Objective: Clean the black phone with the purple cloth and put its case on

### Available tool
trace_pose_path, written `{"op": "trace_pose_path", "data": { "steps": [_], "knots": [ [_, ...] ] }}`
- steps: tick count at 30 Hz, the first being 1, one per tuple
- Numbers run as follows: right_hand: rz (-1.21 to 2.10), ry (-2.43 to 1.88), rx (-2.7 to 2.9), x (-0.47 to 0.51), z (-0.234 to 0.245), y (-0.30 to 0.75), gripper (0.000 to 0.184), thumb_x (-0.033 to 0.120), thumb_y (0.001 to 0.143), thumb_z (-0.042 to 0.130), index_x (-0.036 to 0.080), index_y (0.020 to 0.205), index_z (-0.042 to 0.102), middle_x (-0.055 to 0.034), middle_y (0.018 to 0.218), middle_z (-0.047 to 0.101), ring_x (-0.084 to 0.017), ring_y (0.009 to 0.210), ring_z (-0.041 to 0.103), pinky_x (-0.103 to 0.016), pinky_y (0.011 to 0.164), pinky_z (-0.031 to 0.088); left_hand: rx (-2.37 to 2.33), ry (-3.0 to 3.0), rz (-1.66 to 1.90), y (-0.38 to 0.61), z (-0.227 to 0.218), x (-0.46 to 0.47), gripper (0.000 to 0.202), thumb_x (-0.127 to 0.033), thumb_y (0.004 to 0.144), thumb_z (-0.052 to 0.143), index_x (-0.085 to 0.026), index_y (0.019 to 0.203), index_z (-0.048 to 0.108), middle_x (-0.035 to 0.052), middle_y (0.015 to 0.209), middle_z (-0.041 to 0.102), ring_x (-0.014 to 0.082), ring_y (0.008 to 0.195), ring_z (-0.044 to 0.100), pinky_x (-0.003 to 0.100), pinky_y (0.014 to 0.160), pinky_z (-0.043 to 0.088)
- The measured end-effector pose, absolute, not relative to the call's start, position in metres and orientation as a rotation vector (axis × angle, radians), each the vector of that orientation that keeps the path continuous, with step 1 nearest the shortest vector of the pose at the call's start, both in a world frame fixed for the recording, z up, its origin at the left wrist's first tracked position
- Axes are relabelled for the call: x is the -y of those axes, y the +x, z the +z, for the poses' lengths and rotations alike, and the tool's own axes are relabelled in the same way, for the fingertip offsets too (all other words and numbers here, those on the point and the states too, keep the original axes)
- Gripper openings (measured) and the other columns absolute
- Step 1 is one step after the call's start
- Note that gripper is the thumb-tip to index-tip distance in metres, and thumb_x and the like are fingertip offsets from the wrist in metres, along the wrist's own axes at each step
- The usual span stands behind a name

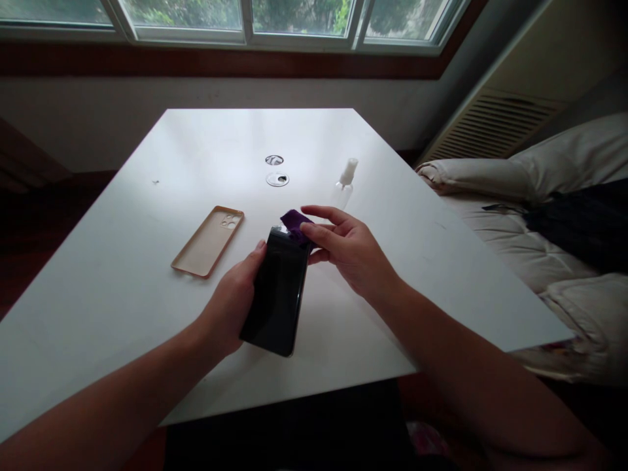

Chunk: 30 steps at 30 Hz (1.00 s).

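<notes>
Above the near half of a white table (pixel 88 314), as seen from the head: gripping a phone (pixel 272 294) in the left hand (pixel 230 301), with fingers wrapped round its left edge and thumb along the side — slanted, with dark screen up and top end toward the window (pixel 297 13). Pinching a purple cloth (pixel 293 222) between thumb and fingers of the right hand (pixel 353 252), and touching it to the phone's top right corner. With a tan phone case (pixel 203 248) flat on the table to the left, a spray bottle (pixel 347 180) beyond the right hand, and two small round discs (pixel 277 179) farther back.
</notes>
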State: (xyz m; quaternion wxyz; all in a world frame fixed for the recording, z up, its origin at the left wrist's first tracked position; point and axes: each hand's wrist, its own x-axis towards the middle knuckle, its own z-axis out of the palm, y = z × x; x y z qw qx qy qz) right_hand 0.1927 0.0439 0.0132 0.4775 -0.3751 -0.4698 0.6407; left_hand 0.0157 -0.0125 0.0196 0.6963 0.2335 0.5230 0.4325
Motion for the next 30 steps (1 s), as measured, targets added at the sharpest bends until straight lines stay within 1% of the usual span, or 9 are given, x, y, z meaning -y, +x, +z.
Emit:
{"op": "trace_pose_path", "data": {
  "steps": [2,6,11,13,15,18,22,26,30],
  "knots": [
    [1.604,-0.939,1.146,-0.044,0.013,0.193,0.041,0.037,0.083,0.08,0.021,0.12,0.071,-0.004,0.094,0.075,-0.015,0.08,0.072,-0.026,0.063,0.065,-1.174,0.559,0.967,0.016,0.018,0.013,0.053,-0.059,0.086,0.067,-0.014,0.114,0.072,0.0058,0.083,0.07,0.0145,0.064,0.058,0.023,0.055,0.045],
    [1.711,-0.966,1.18,-0.045,0.01,0.193,0.031,0.039,0.085,0.077,0.015,0.106,0.075,-0.006,0.092,0.074,-0.015,0.078,0.072,-0.026,0.063,0.065,-1.251,0.677,1.015,0.015,0.013,0.015,0.051,-0.06,0.087,0.066,-0.016,0.113,0.073,0.0066,0.09,0.073,0.0173,0.07,0.062,0.025,0.062,0.048],
    [1.822,-1.022,1.213,-0.047,0.008,0.195,0.041,0.049,0.082,0.078,0.014,0.103,0.075,-0.0086,0.09,0.076,-0.017,0.075,0.074,-0.026,0.061,0.064,-1.337,0.814,1.08,0.011,0.003,0.016,0.05,-0.063,0.088,0.063,-0.015,0.098,0.074,0.0064,0.079,0.072,0.02,0.067,0.062,0.028,0.064,0.049],
    [1.855,-1.01,1.208,-0.047,0.008,0.196,0.04,0.048,0.082,0.079,0.014,0.102,0.074,-0.0083,0.09,0.076,-0.017,0.074,0.074,-0.025,0.062,0.064,-1.342,0.848,1.086,0.01,0.001,0.017,0.052,-0.064,0.089,0.062,-0.015,0.096,0.074,0.0068,0.076,0.071,0.0209,0.065,0.062,0.03,0.064,0.049],
    [1.869,-0.996,1.185,-0.047,0.008,0.196,0.037,0.045,0.083,0.079,0.014,0.101,0.074,-0.0074,0.089,0.076,-0.015,0.072,0.073,-0.025,0.062,0.063,-1.329,0.872,1.095,0.01,-0.001,0.017,0.053,-0.065,0.089,0.06,-0.015,0.099,0.074,0.0074,0.079,0.073,0.0221,0.068,0.063,0.03,0.065,0.049],
    [1.825,-0.985,1.169,-0.045,0.008,0.195,0.037,0.046,0.081,0.08,0.014,0.099,0.074,-0.0058,0.084,0.074,-0.014,0.068,0.07,-0.024,0.06,0.062,-1.308,0.884,1.117,0.011,-0.002,0.018,0.054,-0.066,0.09,0.058,-0.016,0.104,0.074,0.0076,0.085,0.073,0.0229,0.075,0.065,0.03,0.068,0.05],
    [1.7,-0.967,1.182,-0.041,0.009,0.192,0.039,0.05,0.079,0.08,0.013,0.092,0.074,-0.0045,0.08,0.071,-0.013,0.066,0.067,-0.024,0.058,0.06,-1.286,0.883,1.14,0.014,0.001,0.017,0.057,-0.068,0.091,0.055,-0.017,0.107,0.074,0.0071,0.084,0.073,0.0213,0.076,0.065,0.029,0.071,0.051],
    [1.587,-0.957,1.225,-0.036,0.013,0.19,0.04,0.052,0.08,0.079,0.014,0.09,0.074,-0.0036,0.077,0.068,-0.013,0.065,0.064,-0.023,0.055,0.058,-1.197,0.864,1.172,0.017,0.005,0.016,0.059,-0.068,0.091,0.056,-0.015,0.111,0.074,0.0088,0.089,0.074,0.0245,0.088,0.068,0.031,0.078,0.052],
    [1.524,-0.954,1.23,-0.032,0.016,0.19,0.041,0.055,0.081,0.077,0.014,0.089,0.073,-0.0027,0.075,0.067,-0.013,0.063,0.063,-0.023,0.053,0.056,-1.177,0.846,1.172,0.018,0.005,0.018,0.056,-0.067,0.092,0.056,-0.017,0.11,0.074,0.0077,0.092,0.075,0.0254,0.092,0.069,0.031,0.078,0.053]
  ]
}}
